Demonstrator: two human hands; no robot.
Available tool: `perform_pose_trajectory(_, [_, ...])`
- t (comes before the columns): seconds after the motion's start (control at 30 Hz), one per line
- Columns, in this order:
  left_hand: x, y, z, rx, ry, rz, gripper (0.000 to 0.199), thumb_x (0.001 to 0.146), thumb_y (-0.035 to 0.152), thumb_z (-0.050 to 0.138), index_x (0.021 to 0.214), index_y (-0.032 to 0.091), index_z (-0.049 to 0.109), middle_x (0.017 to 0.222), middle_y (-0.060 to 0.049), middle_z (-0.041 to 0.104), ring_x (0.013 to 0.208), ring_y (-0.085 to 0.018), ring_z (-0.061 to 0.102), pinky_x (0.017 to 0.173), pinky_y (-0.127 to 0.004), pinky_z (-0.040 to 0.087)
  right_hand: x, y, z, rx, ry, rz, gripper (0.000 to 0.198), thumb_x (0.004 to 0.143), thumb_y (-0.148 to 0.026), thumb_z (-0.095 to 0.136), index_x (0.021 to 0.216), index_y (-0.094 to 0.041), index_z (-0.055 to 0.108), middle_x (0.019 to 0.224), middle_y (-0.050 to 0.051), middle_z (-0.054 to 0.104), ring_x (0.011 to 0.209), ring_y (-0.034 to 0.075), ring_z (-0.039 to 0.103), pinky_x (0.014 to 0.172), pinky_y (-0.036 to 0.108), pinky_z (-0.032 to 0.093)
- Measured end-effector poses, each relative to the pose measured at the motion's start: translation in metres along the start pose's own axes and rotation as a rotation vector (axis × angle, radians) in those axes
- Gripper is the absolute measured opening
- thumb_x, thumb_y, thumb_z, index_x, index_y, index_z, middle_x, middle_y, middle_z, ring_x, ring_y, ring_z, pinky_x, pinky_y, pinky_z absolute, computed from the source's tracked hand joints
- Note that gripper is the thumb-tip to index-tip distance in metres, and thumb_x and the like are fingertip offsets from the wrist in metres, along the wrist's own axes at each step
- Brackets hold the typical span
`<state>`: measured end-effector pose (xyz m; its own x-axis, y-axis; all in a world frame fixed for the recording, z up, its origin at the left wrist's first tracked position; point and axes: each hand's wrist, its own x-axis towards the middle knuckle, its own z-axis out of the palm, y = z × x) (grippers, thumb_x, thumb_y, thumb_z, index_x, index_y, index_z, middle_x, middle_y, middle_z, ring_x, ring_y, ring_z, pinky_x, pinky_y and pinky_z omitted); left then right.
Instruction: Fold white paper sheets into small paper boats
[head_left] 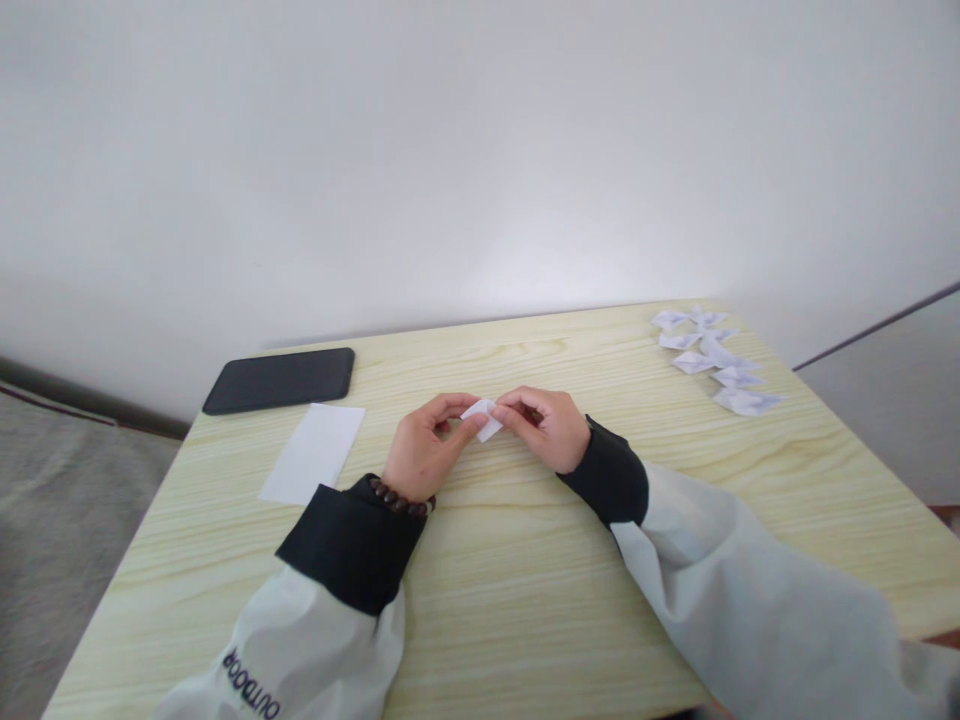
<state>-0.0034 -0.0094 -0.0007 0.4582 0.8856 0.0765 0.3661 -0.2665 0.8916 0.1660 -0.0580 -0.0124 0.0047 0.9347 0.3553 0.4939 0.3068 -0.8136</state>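
Note:
A small piece of folded white paper (489, 430) is pinched between both hands over the middle of the table. My left hand (429, 445) grips its left side with thumb and fingers, a dark bead bracelet at the wrist. On the right side, the thumb and index finger of my right hand (547, 425) close on its upper edge. Part of the folded paper is hidden behind the fingers. To the left of my left hand lies a flat stack or sheet of white paper (315, 455).
A black phone (281, 381) lies at the table's back left corner. Several folded white paper pieces (701, 360) sit in a cluster at the back right. The pale wood-grain table (517, 600) meets a white wall (465, 160) behind.

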Motion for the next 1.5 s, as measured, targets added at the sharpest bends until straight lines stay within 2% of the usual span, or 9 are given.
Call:
perform_pose_trajectory(0.1, [0.000,-0.005,-0.001,-0.017,0.013,0.002,0.031,0.075,0.043,0.062,0.088,0.015,0.067,0.081,-0.006,0.070,0.070,-0.017,0.061,0.065,-0.028,0.047,-0.001,-0.001,0.001,0.018,-0.021,0.017,0.018,0.084,-0.032,0.054,0.082,-0.016,0.063,0.066,0.000,0.065,0.050,0.008,0.050,0.049,0.020,0.038])
perform_pose_trajectory(0.37, [0.002,-0.007,-0.004,-0.142,-0.003,-0.074,0.040,0.066,0.048,0.070,0.086,0.014,0.069,0.080,-0.007,0.072,0.073,-0.019,0.065,0.069,-0.029,0.052,-0.001,-0.004,0.001,-0.123,-0.049,-0.056,0.020,0.084,-0.027,0.051,0.073,-0.016,0.062,0.058,-0.001,0.058,0.049,0.007,0.045,0.050,0.020,0.035])
perform_pose_trajectory(0.47, [0.003,-0.003,-0.006,-0.195,0.008,-0.115,0.042,0.066,0.051,0.069,0.086,0.014,0.070,0.079,-0.007,0.073,0.074,-0.020,0.066,0.069,-0.028,0.053,-0.001,-0.003,-0.003,-0.038,-0.072,-0.025,0.022,0.086,-0.029,0.049,0.072,-0.016,0.062,0.059,-0.001,0.060,0.048,0.007,0.046,0.049,0.020,0.036])
perform_pose_trajectory(0.67, [0.003,0.001,-0.008,-0.178,0.036,-0.095,0.038,0.067,0.051,0.067,0.079,0.015,0.070,0.077,-0.005,0.073,0.074,-0.019,0.066,0.068,-0.027,0.052,-0.002,-0.004,-0.004,0.052,-0.090,-0.001,0.024,0.086,-0.031,0.050,0.068,-0.016,0.060,0.057,-0.001,0.060,0.045,0.007,0.044,0.046,0.020,0.035])
perform_pose_trajectory(0.8, [0.003,0.000,-0.006,-0.205,0.062,-0.118,0.040,0.069,0.051,0.066,0.083,0.014,0.068,0.074,-0.005,0.072,0.069,-0.018,0.065,0.066,-0.026,0.051,-0.001,0.001,0.002,0.239,-0.066,0.110,0.023,0.084,-0.036,0.053,0.075,-0.016,0.060,0.061,0.000,0.063,0.047,0.007,0.051,0.047,0.019,0.042])
perform_pose_trajectory(0.93, [0.004,-0.003,-0.002,-0.316,-0.024,-0.059,0.042,0.068,0.044,0.070,0.095,0.014,0.062,0.080,-0.006,0.072,0.074,-0.016,0.065,0.070,-0.026,0.050,0.000,0.006,0.006,0.417,-0.030,0.168,0.026,0.079,-0.041,0.060,0.082,-0.016,0.058,0.068,0.003,0.067,0.046,0.007,0.054,0.046,0.020,0.046])
perform_pose_trajectory(1.03, [0.004,-0.003,-0.001,-0.283,-0.049,-0.020,0.031,0.072,0.041,0.066,0.087,0.013,0.064,0.084,-0.006,0.071,0.077,-0.015,0.063,0.073,-0.025,0.049,0.000,0.006,0.007,0.472,-0.070,0.186,0.029,0.075,-0.042,0.063,0.085,-0.016,0.055,0.070,0.003,0.068,0.045,0.008,0.056,0.045,0.021,0.048])
perform_pose_trajectory(1.37, [0.001,0.004,-0.004,-0.176,-0.050,-0.012,0.031,0.076,0.044,0.059,0.078,0.014,0.065,0.076,-0.004,0.070,0.071,-0.016,0.061,0.067,-0.025,0.047,-0.003,0.000,0.005,0.143,-0.116,0.089,0.017,0.081,-0.033,0.056,0.076,-0.017,0.058,0.061,0.001,0.066,0.044,0.007,0.051,0.045,0.018,0.041])
perform_pose_trajectory(1.5, [-0.001,0.004,-0.003,-0.152,-0.060,-0.008,0.031,0.077,0.044,0.058,0.077,0.013,0.064,0.073,-0.004,0.068,0.068,-0.015,0.060,0.065,-0.025,0.046,-0.003,-0.003,0.003,0.105,-0.102,0.060,0.016,0.082,-0.031,0.054,0.077,-0.017,0.058,0.059,-0.001,0.062,0.044,0.006,0.048,0.044,0.018,0.037])
